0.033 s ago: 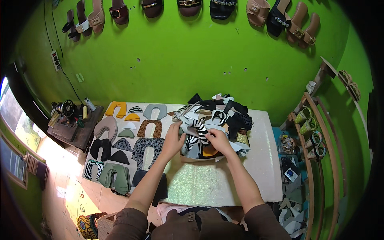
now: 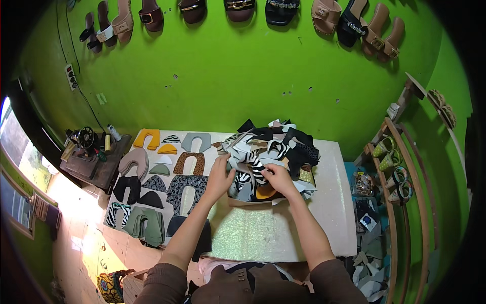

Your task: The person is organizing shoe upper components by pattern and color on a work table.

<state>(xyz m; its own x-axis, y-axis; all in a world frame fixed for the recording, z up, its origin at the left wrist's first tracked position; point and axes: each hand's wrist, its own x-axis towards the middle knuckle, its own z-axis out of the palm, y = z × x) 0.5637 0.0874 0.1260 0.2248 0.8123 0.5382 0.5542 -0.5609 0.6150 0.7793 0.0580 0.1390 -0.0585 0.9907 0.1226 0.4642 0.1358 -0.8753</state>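
Note:
A big heap of leather and fabric scraps (image 2: 298,152) in black, white, grey and patterned pieces rises from a shallow box (image 2: 248,202) on the table. At the heap's near left side my left hand (image 2: 219,178) has its fingers curled on a light grey scrap (image 2: 236,161). My right hand (image 2: 277,178) pinches a zebra-striped scrap (image 2: 255,163) by its right edge. Below it a mustard-yellow piece (image 2: 265,192) shows. Parts of both hands' fingertips are hidden among the scraps.
Left on the table (image 2: 329,218) lie sorted U-shaped and half-round cut pieces, among them a green stack (image 2: 146,223) and a leopard-print piece (image 2: 188,163). A sewing machine (image 2: 85,138) stands far left. A wooden rack (image 2: 392,202) with sandals is on the right.
The zebra-striped scrap has shifted slightly between my hands. Both hands stay in nearly the same place.

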